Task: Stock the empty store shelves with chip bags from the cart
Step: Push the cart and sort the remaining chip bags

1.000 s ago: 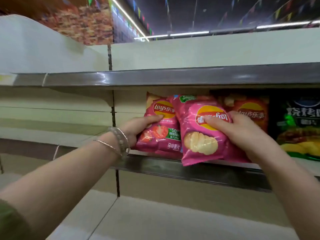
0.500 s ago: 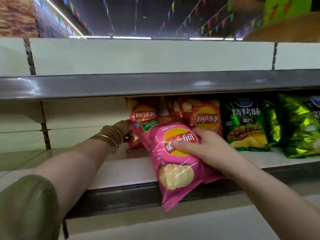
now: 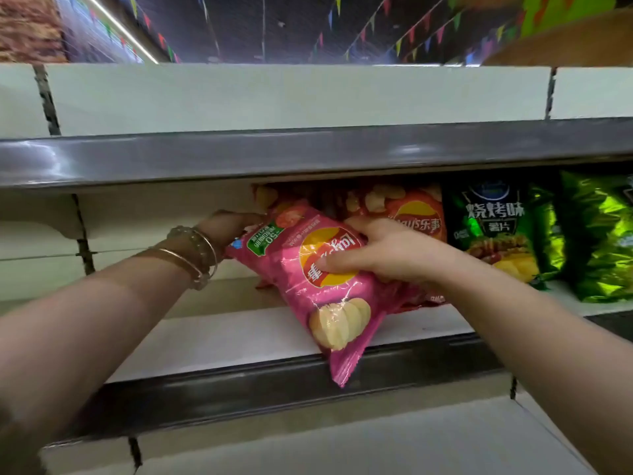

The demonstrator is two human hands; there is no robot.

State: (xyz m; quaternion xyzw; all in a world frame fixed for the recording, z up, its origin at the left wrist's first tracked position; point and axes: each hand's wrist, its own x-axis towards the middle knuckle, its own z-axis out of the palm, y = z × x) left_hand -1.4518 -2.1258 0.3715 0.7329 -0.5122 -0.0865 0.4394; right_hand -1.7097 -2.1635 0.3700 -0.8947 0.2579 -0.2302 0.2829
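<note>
Pink chip bag (image 3: 329, 286) is gripped by curled fingers of the right hand (image 3: 394, 255); left hand (image 3: 229, 224) fingers hide behind it.

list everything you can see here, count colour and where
pink chip bag: one, pink, upside down over the shelf's front edge
red-orange chip bags: at least two, at the back, partly hidden
dark green chip bag: one, right of those
foil bags: apparently two, bright green, far right
shelf: one, white, grey front rail
upper shelf: one, grey rail, above the bags
flags: many, mixed colours, ceiling
bracelets: several, gold, left wrist
left grip: one hand, fingers hidden behind pink bag
right grip: one hand, holds pink bag
</note>
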